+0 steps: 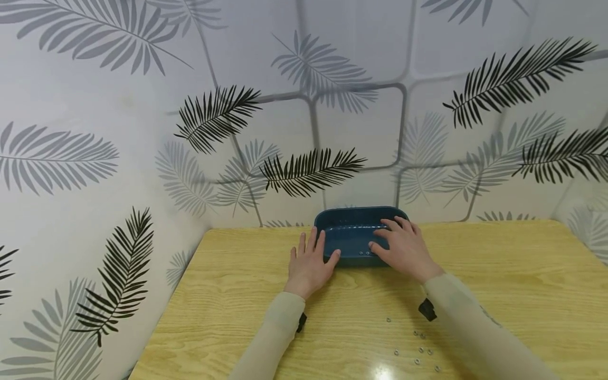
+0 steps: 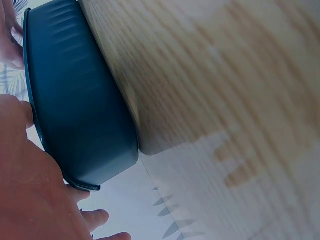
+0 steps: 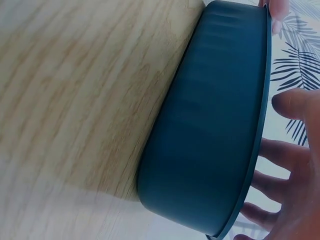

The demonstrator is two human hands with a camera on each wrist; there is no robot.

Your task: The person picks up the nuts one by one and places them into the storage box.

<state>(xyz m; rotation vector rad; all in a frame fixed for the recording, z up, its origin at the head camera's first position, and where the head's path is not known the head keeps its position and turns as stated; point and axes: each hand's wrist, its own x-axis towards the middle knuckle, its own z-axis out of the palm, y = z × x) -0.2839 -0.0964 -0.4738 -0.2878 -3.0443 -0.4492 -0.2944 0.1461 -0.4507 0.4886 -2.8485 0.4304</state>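
A dark blue rectangular tray [image 1: 349, 260] with a raised rim stands at the far edge of the table. A few small metal rings, perhaps nuts [image 1: 361, 253], lie inside it at the near side. My left hand [image 1: 311, 266] is at the tray's left end, fingers spread and fairly straight, thumb by the near rim. Over the right end reaches my right hand [image 1: 408, 248], its fingers spread and loosely bent above the inside. In the right wrist view those fingers [image 3: 272, 187] show past the rim, pinching nothing visible. Part of the tray's inside is hidden by this hand.
Several small metal rings [image 1: 421, 350] lie scattered on the wooden table [image 1: 228, 316], near the right forearm. A wall [image 1: 285, 121] with a leaf pattern rises right behind the tray. The table's left edge slants down beside the left arm.
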